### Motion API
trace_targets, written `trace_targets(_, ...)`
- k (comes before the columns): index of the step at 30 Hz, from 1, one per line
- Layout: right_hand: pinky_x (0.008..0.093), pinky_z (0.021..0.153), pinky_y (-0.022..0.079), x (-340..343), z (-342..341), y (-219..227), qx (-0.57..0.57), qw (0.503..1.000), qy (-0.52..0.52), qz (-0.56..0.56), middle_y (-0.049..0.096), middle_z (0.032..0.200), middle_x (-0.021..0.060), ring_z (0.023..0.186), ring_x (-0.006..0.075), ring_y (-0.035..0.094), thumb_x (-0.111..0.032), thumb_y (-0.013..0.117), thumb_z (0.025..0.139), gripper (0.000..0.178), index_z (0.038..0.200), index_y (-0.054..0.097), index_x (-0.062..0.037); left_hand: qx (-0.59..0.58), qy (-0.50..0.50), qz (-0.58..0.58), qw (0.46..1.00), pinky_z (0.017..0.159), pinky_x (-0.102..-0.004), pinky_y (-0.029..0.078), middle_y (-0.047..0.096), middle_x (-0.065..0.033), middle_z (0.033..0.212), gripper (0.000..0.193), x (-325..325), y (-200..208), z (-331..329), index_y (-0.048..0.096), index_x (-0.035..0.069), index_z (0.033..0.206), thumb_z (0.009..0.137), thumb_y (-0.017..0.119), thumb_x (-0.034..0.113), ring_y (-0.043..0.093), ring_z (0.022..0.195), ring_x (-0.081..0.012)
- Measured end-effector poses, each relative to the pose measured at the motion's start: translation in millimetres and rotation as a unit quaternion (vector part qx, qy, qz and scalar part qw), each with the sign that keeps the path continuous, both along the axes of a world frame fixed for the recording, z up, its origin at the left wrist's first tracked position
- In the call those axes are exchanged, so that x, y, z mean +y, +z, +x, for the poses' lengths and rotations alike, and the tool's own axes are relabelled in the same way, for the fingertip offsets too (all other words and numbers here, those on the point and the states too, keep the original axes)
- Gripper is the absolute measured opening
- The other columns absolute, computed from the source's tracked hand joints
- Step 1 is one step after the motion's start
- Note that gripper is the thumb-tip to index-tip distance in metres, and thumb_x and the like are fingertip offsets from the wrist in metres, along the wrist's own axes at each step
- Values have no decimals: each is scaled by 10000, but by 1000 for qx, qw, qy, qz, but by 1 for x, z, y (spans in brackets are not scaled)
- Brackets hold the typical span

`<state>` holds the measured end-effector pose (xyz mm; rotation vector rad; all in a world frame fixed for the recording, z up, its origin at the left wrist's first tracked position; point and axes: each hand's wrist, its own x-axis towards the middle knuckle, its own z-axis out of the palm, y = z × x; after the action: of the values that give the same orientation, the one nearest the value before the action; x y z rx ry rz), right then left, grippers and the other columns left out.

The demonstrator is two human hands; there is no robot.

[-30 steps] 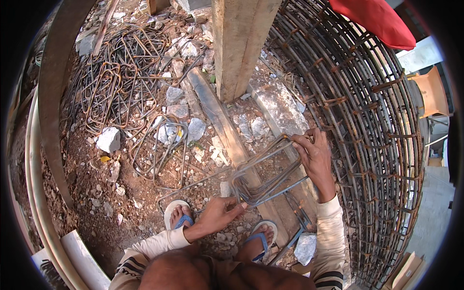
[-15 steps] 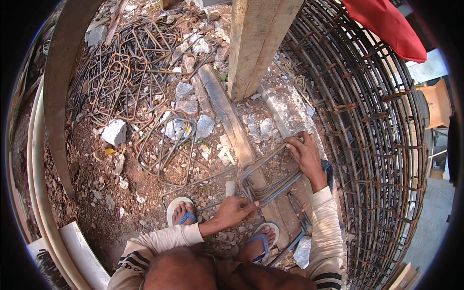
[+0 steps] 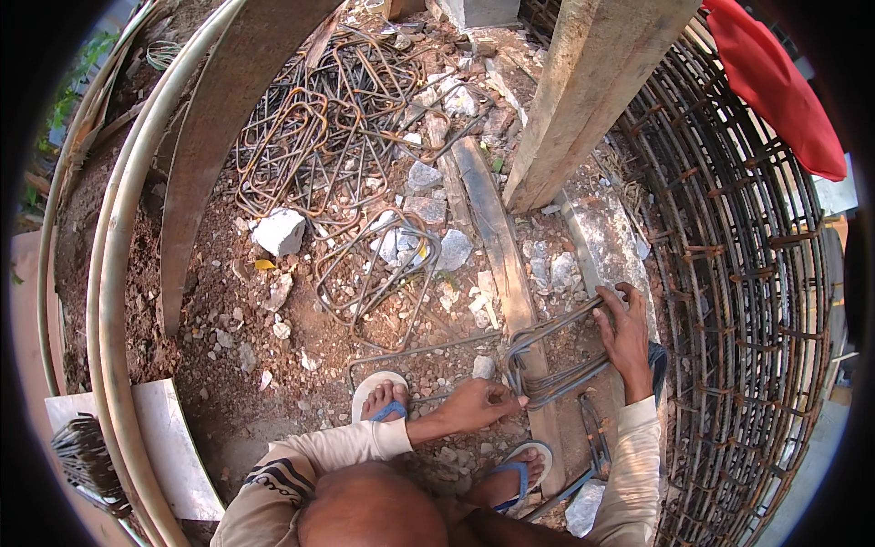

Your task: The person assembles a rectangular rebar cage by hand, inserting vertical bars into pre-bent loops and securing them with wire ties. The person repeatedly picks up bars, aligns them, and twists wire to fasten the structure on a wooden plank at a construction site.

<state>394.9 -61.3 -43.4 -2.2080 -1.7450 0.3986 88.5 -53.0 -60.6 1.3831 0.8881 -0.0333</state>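
Observation:
A small stack of bent steel rebar stirrups (image 3: pixel 567 383) lies across a wooden plank on the ground before me. My left hand (image 3: pixel 478 404) is at the stack's near left corner, thumb and fingers pinched against the steel. At the far right end, my right hand (image 3: pixel 629 342) has its fingers bent around the upper bar ends. A single larger stirrup (image 3: pixel 424 349) lies flat on the soil left of the stack, partly behind my left hand. My feet in blue-strapped sandals (image 3: pixel 381 394) stand on the near side.
A heap of stirrups (image 3: pixel 310 137) lies at the far left. The wooden post (image 3: pixel 583 100) rises ahead, beside a long rebar cage (image 3: pixel 729 301) at right. Stones (image 3: pixel 278 232) dot the soil. A dark slim tool or rod (image 3: pixel 597 438) lies near my right forearm. Pale pipes (image 3: pixel 109 301) curve at left.
My view has swung left, so the scene sits farther right and lower. Both hands stay at the stirrup stack, whose bars look more closely lined up; the right fingers have shifted slightly on the bar ends.

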Motion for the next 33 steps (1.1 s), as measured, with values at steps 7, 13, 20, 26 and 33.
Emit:
trace_targets(7, 485, 1071, 407, -9, -10, 30, 17, 994, -43, 98, 506, 1353, 201, 1250, 395, 496, -172, 677, 948, 405, 1338, 619, -85, 158, 230, 505, 817, 754, -499, 527, 679, -178, 978, 337, 73, -58, -74, 656, 58, 1109, 904, 713, 319, 649, 921, -384)
trace_targets(13, 479, 1036, 433, -18, -36, 64, 50, 992, -37, 114, 515, 1334, 205, 1226, 398, 522, -156, 682, 942, 400, 1324, 615, -57, 133, 221, 461, 849, 677, -475, 506, 662, -176, 850, 197, 77, -70, -83, 620, 19, 1058, 976, 632, 197, 634, 786, -402)
trace_targets(20, 402, 906, 511, -25, -51, 81, 193, 976, -13, 99, 626, 1173, 165, 1079, 315, 637, -140, 692, 931, 358, 1266, 632, -31, -114, 348, 218, 904, 452, -232, 226, 427, 58, 621, 349, 89, 38, -110, 664, -22, 1098, 1090, 510, 290, 345, 505, -34)
trace_targets(26, 388, 927, 514, -5, -95, 75, 552, 819, -20, 155, 641, 1177, 150, 1106, 265, 634, -303, 595, 1049, 442, 1420, 531, -72, -410, 281, -15, 868, 490, -264, 405, 502, -32, 682, 357, 63, 87, -66, 569, -17, 1063, 1094, 503, 333, 479, 536, -111)
trace_targets(33, 269, 580, 472, -45, -115, 97, 617, 761, -173, 97, 623, 869, 59, 623, 101, 532, -354, 541, 1076, 486, 1428, 508, -20, -405, 77, -35, 910, 899, -402, 529, 664, -170, 1129, 355, 50, 71, -25, 504, -19, 1282, 1081, 523, 274, 662, 1037, -249)
